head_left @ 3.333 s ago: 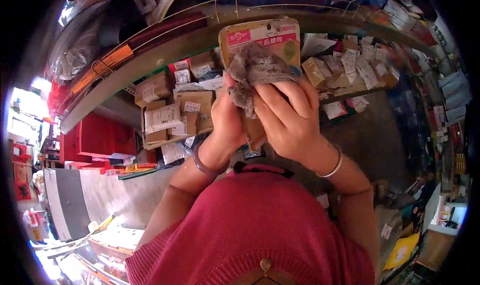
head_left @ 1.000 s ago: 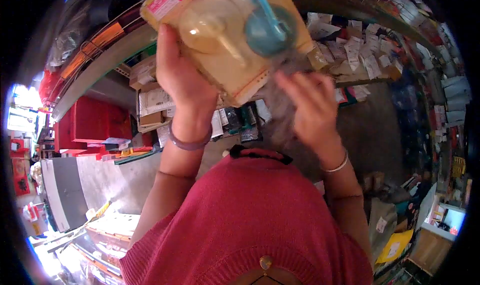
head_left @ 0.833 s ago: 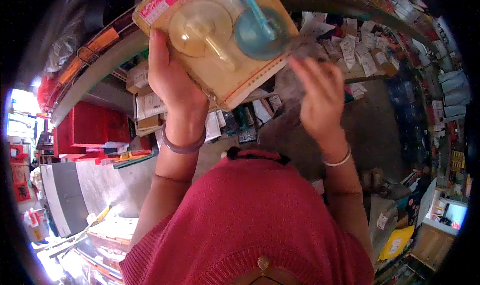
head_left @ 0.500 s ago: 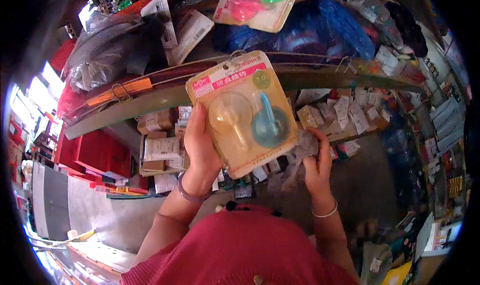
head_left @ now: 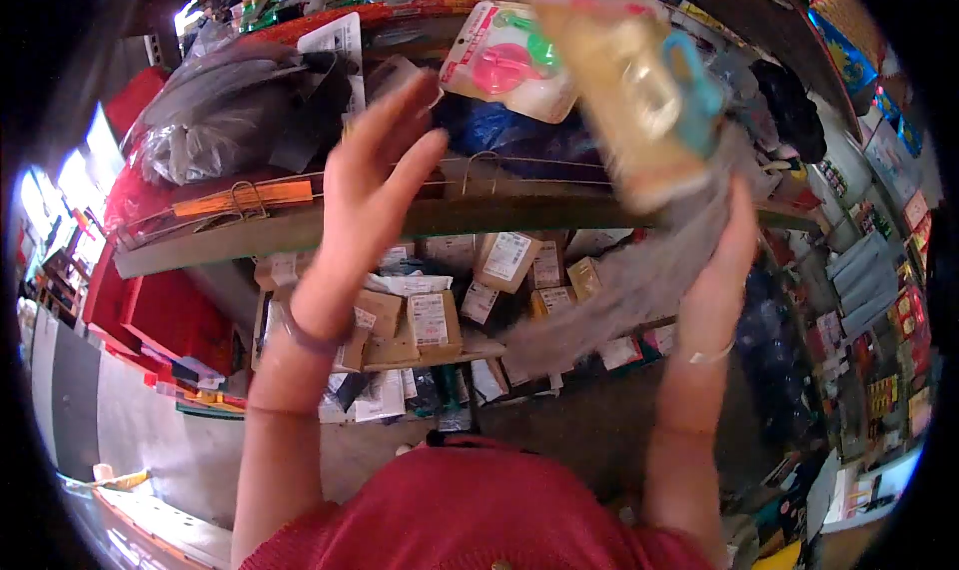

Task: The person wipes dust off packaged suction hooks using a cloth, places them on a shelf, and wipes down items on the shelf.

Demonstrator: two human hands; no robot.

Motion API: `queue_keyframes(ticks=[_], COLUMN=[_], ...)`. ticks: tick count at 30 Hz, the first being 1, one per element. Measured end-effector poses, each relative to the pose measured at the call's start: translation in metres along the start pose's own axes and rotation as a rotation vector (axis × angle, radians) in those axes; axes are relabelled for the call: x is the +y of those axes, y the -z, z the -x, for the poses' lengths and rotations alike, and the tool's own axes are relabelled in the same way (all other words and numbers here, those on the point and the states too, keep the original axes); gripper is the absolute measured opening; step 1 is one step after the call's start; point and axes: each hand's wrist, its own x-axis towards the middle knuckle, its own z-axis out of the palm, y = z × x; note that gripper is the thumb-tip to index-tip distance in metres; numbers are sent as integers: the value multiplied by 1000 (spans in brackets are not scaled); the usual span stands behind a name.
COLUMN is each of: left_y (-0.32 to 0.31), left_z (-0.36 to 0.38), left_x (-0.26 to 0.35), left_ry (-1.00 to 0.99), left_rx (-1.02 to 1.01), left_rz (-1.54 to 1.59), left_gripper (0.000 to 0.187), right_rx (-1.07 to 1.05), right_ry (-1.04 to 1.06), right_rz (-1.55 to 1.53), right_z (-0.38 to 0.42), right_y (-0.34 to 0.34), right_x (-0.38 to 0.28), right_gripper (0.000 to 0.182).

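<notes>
On the right, my right hand [head_left: 734, 235] is closed on a limp grey cloth [head_left: 619, 305] that trails down and left. Just above that hand is a yellowed blister pack of suction hooks [head_left: 639, 105], tilted and smeared by motion. A blue hook and a clear one show in it. My left hand [head_left: 370, 170] is raised over the shelf edge with its fingers apart and nothing in it. Right of its fingertips, a second blister pack [head_left: 499, 65] with pink and green hooks leans on blue plastic wrapping [head_left: 489, 125].
A shelf edge [head_left: 290, 232] with binder clips and an orange strip [head_left: 240, 198] crosses ahead of me. Labelled cardboard boxes [head_left: 435, 325] fill the level below. Grey plastic bags [head_left: 190, 130] lie at upper left, near red drawers [head_left: 180, 310].
My left hand has let go of the blue-and-clear hook pack and moved up, opening. The pack has swung up and right with my right hand and the grey cloth.
</notes>
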Motion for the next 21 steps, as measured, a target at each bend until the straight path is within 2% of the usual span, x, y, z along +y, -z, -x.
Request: queue_keyframes(ticks=[1,3,4,6,9,12,15,18,21], left_y=[9,22,23,18,9,20,22,23,27], left_z=[-16,-45,-55,-68,-78,-82,-83,-84,-91], left_x=[-5,-14,-20,-33,-20,-45,-61,-58,-41], left_ry=[-102,-299,-283,-249,49,-95,-99,-37,-55], left_rx=[-63,-188,-246,-371,-673,-674,-599,-463,-287], left_rz=[-301,-904,-1008,-1220,-1469,-1516,-1534,-1569,-1442], left_gripper=[54,55,52,45,34,27,22,22,24], right_rx=[-10,7,36,121,55,-113,-267,-307,-178], right_ry=[53,-34,-176,-178,-196,-342,-314,-236,-146], right_rz=[-33,-91,-116,-27,20,313,658,1107,1205], right_z=[-9,-68,-118,-146,-202,-211,-203,-168,-178], right_y=[-17,-25,-17,-42,-42,-32,-19,-32,-16], right_x=[-15,-26,-24,-26,1,6,0,-23,-20], right_gripper=[36,30,28,26,25,28,32,36,42])
